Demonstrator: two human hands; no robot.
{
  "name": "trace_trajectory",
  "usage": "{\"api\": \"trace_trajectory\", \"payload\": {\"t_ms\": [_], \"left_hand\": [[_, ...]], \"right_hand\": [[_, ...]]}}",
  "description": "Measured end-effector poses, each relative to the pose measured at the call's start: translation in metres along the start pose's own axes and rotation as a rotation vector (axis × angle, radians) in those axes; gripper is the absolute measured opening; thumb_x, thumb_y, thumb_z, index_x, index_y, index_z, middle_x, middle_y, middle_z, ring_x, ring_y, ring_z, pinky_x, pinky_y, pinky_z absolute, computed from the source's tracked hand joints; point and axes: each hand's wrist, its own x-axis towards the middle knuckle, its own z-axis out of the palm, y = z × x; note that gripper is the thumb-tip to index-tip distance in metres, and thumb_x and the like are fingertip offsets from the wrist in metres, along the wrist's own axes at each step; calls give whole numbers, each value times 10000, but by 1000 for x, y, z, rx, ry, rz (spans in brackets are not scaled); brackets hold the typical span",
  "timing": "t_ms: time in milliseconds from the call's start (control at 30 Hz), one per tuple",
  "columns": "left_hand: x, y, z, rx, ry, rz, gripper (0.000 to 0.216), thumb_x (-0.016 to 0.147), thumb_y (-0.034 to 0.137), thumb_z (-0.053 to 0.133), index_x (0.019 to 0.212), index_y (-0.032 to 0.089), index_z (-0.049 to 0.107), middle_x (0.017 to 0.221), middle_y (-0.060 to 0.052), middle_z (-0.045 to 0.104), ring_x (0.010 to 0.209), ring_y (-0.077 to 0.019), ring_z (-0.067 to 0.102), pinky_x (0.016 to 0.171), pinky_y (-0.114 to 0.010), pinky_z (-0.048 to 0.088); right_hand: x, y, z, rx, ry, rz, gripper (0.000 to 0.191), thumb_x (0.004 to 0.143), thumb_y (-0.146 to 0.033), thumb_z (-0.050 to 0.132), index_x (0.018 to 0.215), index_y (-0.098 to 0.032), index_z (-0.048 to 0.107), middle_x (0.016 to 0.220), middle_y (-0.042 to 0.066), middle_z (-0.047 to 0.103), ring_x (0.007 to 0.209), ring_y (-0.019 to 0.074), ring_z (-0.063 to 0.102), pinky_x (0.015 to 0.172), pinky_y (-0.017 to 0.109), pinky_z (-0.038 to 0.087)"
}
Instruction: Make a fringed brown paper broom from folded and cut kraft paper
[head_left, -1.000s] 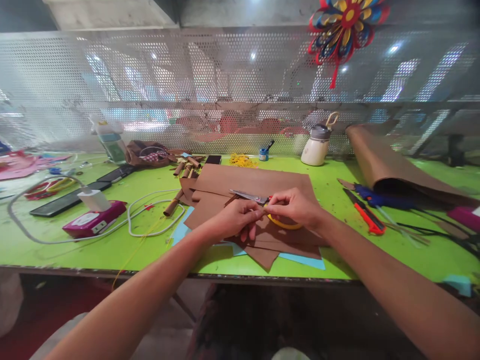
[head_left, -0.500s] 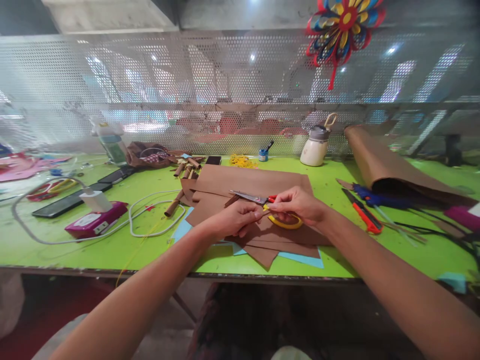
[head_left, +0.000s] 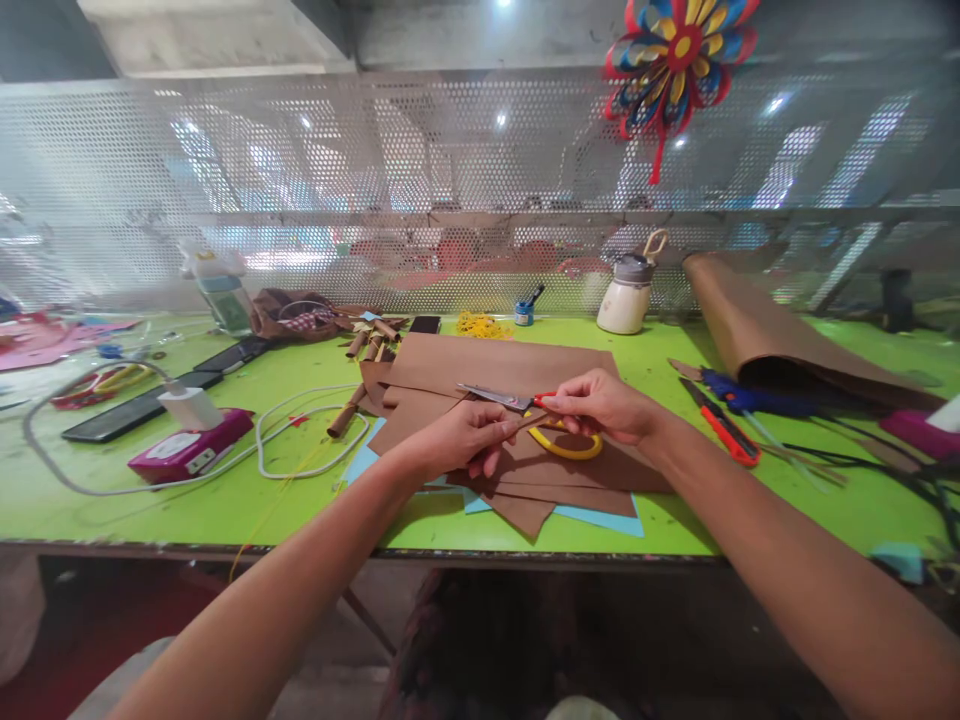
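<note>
Both hands meet over the stacked brown paper sheets (head_left: 502,360). A narrow brown paper strip (head_left: 531,421) stretches between my fingertips. My left hand (head_left: 469,438) pinches its left end, fingers curled under. My right hand (head_left: 606,405) is closed on the other end with thumb and forefinger. Scissors with red and yellow handles (head_left: 574,453) lie on the sheets beneath the hands, blades pointing left, partly covered by my right fingers. Light blue paper (head_left: 596,520) sticks out below the brown stack.
Rolled brown paper tubes (head_left: 346,412), a white cable (head_left: 260,440) and a purple power socket (head_left: 191,445) are on the left. A red utility knife (head_left: 727,430) and a large brown paper roll (head_left: 772,330) lie right. Behind stand a white bottle (head_left: 624,300) and a blue jar (head_left: 523,313).
The view has shifted slightly. My fingers have moved a little along the strip, and more brown paper shows between them. The yellow bit at my right fingertips is no longer visible.
</note>
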Motion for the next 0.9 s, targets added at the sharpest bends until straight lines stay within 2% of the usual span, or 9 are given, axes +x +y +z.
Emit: {"api": "trace_trajectory", "payload": {"t_ms": [167,233,300,400,500,633,733,800,900], "left_hand": [[1,-2,-2,-97,-39,0,286,819,444,486,819,158,485,504,29,561,345,-52,413,336,-142,260],[0,-1,-4,-166,-50,9,271,819,422,502,810,152,487,506,22,560,358,-50,427,353,-140,264],[-1,0,-6,-255,-45,15,255,824,400,505,796,147,488,509,16,556,381,-52,447,376,-139,273],[-4,3,-7,-379,-66,7,229,832,374,502,798,149,487,506,15,546,387,-54,451,395,-144,287],[-6,4,-5,-448,-171,-12,205,836,354,500,827,150,486,498,10,543,370,-62,442,389,-154,297],[-7,6,1,-475,-268,-31,233,841,367,489,840,135,501,515,-16,560,387,-77,477,372,-157,277],[-6,7,5,-454,-306,-61,284,839,389,485,888,114,534,589,-52,608,437,-90,522,405,-173,319],[-5,6,5,-423,-262,-74,284,822,380,517,908,110,550,652,-69,630,489,-97,550,445,-184,356],[-1,4,-1,-420,-43,-34,235,754,295,612,899,115,568,741,-69,632,599,-98,578,515,-181,394]], "right_hand": [[0,0,-2,90,52,-26,356,676,-389,697,511,-120,531,387,-40,483,328,19,334,337,165,198],[0,0,-1,177,71,-69,347,705,-396,674,533,-122,549,416,-26,511,346,30,374,347,164,240],[-1,-1,0,312,62,-135,318,757,-411,619,615,-127,599,494,-1,567,412,58,464,407,178,344],[-3,-3,6,437,-35,-218,217,782,-350,609,842,-147,657,697,33,643,606,103,572,587,233,453],[-5,-4,15,353,-182,-278,265,750,-246,656,1002,-163,649,873,56,654,741,123,581,690,272,460],[-5,-3,25,275,-177,-384,146,723,-228,680,846,-150,689,848,51,643,717,126,572,707,293,456],[-5,-4,27,242,-159,-352,167,734,-296,666,782,-136,673,781,53,634,687,139,577,697,305,456],[-6,-6,26,210,-137,-310,226,765,-355,624,789,-132,649,748,53,628,672,141,575,685,298,452],[-8,-7,24,77,-103,-245,278,794,-409,570,749,-137,602,673,29,593,613,114,532,611,246,422]]}}
